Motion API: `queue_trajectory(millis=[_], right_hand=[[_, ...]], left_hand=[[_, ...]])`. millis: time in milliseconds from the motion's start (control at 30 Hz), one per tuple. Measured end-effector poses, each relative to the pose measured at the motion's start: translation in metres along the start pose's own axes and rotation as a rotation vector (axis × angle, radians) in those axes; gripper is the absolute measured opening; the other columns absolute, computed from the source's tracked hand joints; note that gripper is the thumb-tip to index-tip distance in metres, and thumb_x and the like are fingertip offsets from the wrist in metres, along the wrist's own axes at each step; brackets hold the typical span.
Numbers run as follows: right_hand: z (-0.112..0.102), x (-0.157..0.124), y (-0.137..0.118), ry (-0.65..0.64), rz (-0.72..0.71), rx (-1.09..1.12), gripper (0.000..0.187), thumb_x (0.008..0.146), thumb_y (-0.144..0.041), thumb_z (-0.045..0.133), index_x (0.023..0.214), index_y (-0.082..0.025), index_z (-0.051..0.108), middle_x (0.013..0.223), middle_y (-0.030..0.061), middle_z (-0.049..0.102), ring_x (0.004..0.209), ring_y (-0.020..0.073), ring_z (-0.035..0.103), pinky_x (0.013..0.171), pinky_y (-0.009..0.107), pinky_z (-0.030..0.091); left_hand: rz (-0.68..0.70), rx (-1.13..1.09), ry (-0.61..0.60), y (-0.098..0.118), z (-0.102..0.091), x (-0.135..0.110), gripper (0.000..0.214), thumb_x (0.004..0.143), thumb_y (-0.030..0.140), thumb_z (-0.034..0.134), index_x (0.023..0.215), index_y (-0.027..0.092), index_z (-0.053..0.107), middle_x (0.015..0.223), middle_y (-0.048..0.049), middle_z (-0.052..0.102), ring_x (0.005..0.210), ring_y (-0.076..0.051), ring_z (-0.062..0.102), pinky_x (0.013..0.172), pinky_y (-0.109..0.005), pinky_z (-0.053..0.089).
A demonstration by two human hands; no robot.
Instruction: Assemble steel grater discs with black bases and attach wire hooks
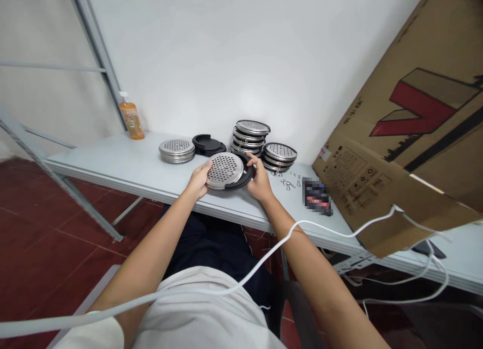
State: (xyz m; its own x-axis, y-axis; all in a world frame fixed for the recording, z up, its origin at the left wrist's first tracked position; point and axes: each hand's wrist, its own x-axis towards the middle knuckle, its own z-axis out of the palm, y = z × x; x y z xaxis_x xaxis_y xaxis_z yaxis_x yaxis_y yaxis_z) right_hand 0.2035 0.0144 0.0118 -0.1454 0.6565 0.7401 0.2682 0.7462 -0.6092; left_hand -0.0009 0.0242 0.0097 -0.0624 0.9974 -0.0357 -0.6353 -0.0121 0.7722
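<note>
1. On the cardboard box point(372, 180) to your right, a large red V-shaped mark stands out; the smaller print is hard to read.
2. The label on the orange bottle point(132, 120) is too small to read.
3. Your left hand point(198, 181) pinches the perforated metal disc point(225, 169) by its left edge.
4. Your right hand point(259, 180) grips the black holder point(247, 175), which the disc overlaps between your hands.

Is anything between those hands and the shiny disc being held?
Nothing visible separates the left hand from the metal disc; they touch at its left edge. The black holder lies between the disc and the right hand.
</note>
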Motion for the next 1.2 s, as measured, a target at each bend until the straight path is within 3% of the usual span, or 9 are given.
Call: queue_trajectory(millis=[133, 233, 433, 667, 1067, 1200], right_hand=[[0.0, -0.002, 0.007, -0.02, -0.007, -0.009, 0.077, 0.072, -0.024, 0.072, 0.141, -0.022, 0.039, 0.149, 0.0137, 0.044, 0.135, 0.0261, 0.046, 0.111, 0.041, 0.039], [-0.001, -0.001, 0.014, -0.05, -0.013, -0.059, 0.087, 0.069, -0.026, 0.076, 0.146, -0.021, 0.038, 0.151, 0.0127, 0.043, 0.141, 0.0284, 0.039, 0.119, 0.046, 0.028], [-0.005, 0.002, 0.012, -0.027, -0.062, -0.083, 0.065, 0.07, -0.025, 0.075, 0.133, -0.023, 0.057, 0.143, 0.0115, 0.053, 0.134, 0.0274, 0.048, 0.116, 0.046, 0.035], [-0.006, -0.001, 0.001, 0.051, -0.002, -0.006, 0.041, 0.073, -0.028, 0.072, 0.114, -0.023, 0.07, 0.136, 0.0118, 0.06, 0.124, 0.0284, 0.058, 0.093, 0.042, 0.055], [-0.003, -0.003, -0.002, 0.013, -0.002, -0.03, 0.042, 0.076, -0.029, 0.069, 0.117, -0.023, 0.068, 0.139, 0.0122, 0.057, 0.128, 0.0292, 0.055, 0.09, 0.041, 0.056], [0.0, -0.003, 0.002, -0.01, -0.019, -0.042, 0.045, 0.075, -0.028, 0.071, 0.12, -0.022, 0.066, 0.141, 0.0126, 0.056, 0.131, 0.0289, 0.053, 0.098, 0.042, 0.052]], left_hand=[[0.005, 0.008, -0.011, 0.0, 0.0, -0.001, 0.021, 0.09, 0.018, 0.061, 0.109, 0.009, 0.068, 0.098, -0.0138, 0.075, 0.097, -0.023, 0.071, 0.092, -0.039, 0.056], [0.01, 0.027, -0.005, 0.0, 0.0, -0.001, 0.016, 0.091, 0.015, 0.058, 0.102, 0.008, 0.068, 0.093, -0.0131, 0.076, 0.093, -0.022, 0.072, 0.091, -0.038, 0.056], [-0.003, 0.027, 0.015, 0.001, -0.001, 0.0, 0.013, 0.09, 0.014, 0.059, 0.094, 0.008, 0.069, 0.088, -0.013, 0.075, 0.089, -0.022, 0.072, 0.089, -0.037, 0.057], [-0.033, 0.027, 0.011, 0.001, -0.005, 0.003, 0.013, 0.088, 0.014, 0.059, 0.093, 0.008, 0.069, 0.092, -0.0145, 0.076, 0.091, -0.024, 0.072, 0.09, -0.04, 0.057], [-0.034, 0.06, 0.045, 0.002, 0.0, 0.0, 0.013, 0.089, 0.013, 0.057, 0.089, 0.007, 0.069, 0.087, -0.0144, 0.076, 0.09, -0.024, 0.073, 0.089, -0.041, 0.057], [-0.035, 0.09, 0.017, 0.001, 0.0, 0.0, 0.012, 0.088, 0.014, 0.06, 0.088, 0.007, 0.069, 0.086, -0.0144, 0.075, 0.085, -0.023, 0.073, 0.086, -0.04, 0.058]])
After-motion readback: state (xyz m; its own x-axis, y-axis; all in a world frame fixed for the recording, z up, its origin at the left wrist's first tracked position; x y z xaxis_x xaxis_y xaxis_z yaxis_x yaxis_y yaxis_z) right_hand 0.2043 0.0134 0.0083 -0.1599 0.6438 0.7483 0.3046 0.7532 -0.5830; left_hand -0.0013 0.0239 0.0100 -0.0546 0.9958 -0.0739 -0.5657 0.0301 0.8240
